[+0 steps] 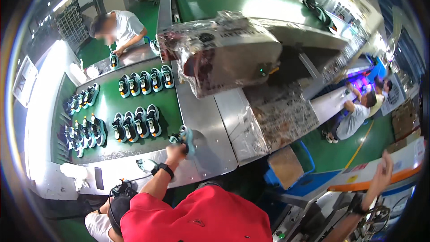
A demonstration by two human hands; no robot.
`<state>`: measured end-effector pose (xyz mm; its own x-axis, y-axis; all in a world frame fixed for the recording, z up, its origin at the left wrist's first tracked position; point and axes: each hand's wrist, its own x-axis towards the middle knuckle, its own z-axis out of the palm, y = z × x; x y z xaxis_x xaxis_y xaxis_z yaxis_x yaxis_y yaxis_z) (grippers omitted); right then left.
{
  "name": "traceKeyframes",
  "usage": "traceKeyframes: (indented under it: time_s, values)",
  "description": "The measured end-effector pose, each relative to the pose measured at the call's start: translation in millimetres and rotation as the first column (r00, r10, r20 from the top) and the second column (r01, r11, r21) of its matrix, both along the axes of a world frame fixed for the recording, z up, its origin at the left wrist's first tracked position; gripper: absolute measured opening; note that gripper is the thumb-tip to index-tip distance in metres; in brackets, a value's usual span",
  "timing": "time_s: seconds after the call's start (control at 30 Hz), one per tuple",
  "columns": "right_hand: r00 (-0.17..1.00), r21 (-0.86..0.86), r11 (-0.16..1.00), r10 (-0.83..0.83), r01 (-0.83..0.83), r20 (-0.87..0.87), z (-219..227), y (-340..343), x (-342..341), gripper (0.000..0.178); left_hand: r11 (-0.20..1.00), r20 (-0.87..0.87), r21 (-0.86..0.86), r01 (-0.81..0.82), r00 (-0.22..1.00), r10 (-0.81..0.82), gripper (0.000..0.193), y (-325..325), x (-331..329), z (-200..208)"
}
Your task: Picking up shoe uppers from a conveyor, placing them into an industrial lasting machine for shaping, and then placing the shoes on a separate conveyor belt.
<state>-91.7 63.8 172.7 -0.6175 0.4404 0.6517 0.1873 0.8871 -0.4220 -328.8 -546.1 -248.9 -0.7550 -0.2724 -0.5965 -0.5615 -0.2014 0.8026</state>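
Note:
My left hand [175, 152], with a black watch on its wrist, is closed on a sneaker [188, 140] with dark and pale teal parts. It is above the metal edge of the green-topped table. A pale teal and white shoe [146, 165] lies beside my left wrist, partly hidden. Far off to the right, my right hand [383, 172] is raised with fingers stretched out and nothing visible in it. Nearest to it is a white machine panel with an orange edge [394, 179].
Rows of dark sneakers [142, 123] stand on the green surface [121, 150]. A plastic-wrapped machine [228, 58] rises beyond the metal plate. A person in white [127, 29] handles a shoe across the table. Close at my left is another person in a black cap [120, 210].

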Motion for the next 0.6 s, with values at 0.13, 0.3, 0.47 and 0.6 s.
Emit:
traceKeyframes:
  time_s: [0.13, 0.3, 0.47, 0.6]
  values:
    - [0.955, 0.568, 0.768, 0.252, -0.295, 0.156, 79.8, -121.9, -260.0, 0.041, 0.873, -0.095, -0.487, -0.009, 0.995, -0.042, 0.052, -70.7, -74.0, -74.5]
    - [0.813, 0.814, 0.204, 0.370, -0.543, 0.449, 129.7, -258.0, -509.4, 0.067, 0.617, -0.051, -0.787, 0.029, 0.992, -0.112, 0.068, -76.5, -117.4, -132.7]
    - [0.791, 0.825, 0.008, 0.288, -0.566, 0.540, 119.1, -353.1, -699.4, 0.092, 0.621, 0.038, -0.784, -0.001, 0.998, 0.051, 0.068, -66.5, -131.5, -103.1]
    - [0.850, 0.864, -0.211, 0.184, -0.457, 0.494, 79.1, -407.3, -797.5, 0.095, 0.667, 0.080, -0.745, -0.020, 0.990, 0.119, 0.066, -67.3, -130.1, -91.5]
